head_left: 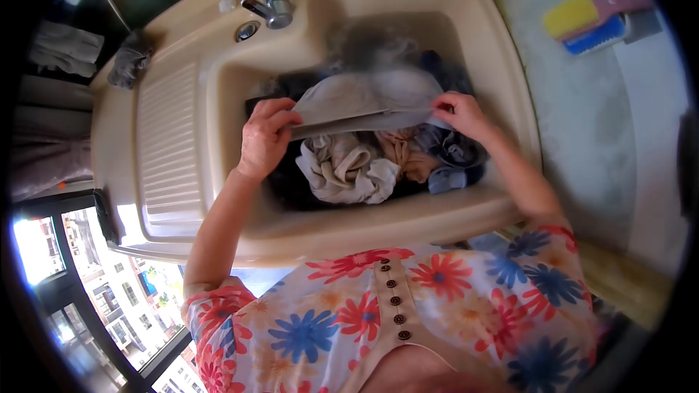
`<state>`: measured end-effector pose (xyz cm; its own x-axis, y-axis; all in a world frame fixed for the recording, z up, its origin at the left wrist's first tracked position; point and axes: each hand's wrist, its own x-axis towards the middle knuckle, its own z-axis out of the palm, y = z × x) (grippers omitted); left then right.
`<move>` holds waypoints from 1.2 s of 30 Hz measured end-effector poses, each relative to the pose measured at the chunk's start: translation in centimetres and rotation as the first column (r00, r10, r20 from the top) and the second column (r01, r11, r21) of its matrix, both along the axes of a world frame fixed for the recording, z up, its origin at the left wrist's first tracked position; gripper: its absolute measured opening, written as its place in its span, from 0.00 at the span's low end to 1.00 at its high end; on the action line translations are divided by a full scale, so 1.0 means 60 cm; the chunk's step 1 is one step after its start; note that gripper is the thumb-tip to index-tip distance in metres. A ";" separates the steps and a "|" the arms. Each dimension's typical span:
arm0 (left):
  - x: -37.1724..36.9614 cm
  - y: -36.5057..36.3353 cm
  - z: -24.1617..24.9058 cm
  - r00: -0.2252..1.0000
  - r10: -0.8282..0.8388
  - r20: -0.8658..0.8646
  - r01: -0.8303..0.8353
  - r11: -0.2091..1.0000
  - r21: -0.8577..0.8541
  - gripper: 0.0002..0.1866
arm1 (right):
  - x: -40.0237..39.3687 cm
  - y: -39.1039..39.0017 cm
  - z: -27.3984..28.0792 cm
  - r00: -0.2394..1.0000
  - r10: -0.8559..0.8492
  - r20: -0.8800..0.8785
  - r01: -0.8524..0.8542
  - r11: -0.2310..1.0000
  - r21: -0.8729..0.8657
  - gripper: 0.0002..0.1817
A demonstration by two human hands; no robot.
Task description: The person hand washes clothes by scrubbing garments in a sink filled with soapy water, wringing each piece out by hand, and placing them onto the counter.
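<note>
Grey bra (338, 96): stretched at frame centre, over clothes (348, 171) in the sink (226, 102); seemed soft, light, best taken by its ends, where left hand (263, 138) and right hand (464, 114) were clamped in a pinching grip.

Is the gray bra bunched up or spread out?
Spread out: the left hand and right hand hold the bra wide between them.

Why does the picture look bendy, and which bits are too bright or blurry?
Head view: the sink's edges curve, probably from a wide lens; head view: the window glares white; head view: haze softens the clothes at the back, while the left hand and right hand look clearer.
</note>
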<state>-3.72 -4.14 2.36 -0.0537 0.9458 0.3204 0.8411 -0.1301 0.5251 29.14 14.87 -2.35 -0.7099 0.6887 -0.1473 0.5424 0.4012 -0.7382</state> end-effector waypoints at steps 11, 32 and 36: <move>-0.007 -0.052 -0.048 0.888 -0.273 -0.371 0.153 0.934 -0.321 0.15 | 0.024 -0.038 -0.003 0.987 0.123 -0.103 -0.101 0.976 0.195 0.07; 0.093 0.081 -0.051 0.932 -0.129 -0.339 -0.038 0.895 -0.444 0.16 | -0.082 0.039 -0.011 0.993 0.003 -0.116 -0.001 1.000 0.017 0.11; 0.069 0.128 -0.112 0.985 -0.139 -0.100 0.066 0.848 -0.526 0.15 | -0.094 0.061 0.030 0.988 0.157 -0.010 -0.157 0.986 -0.046 0.15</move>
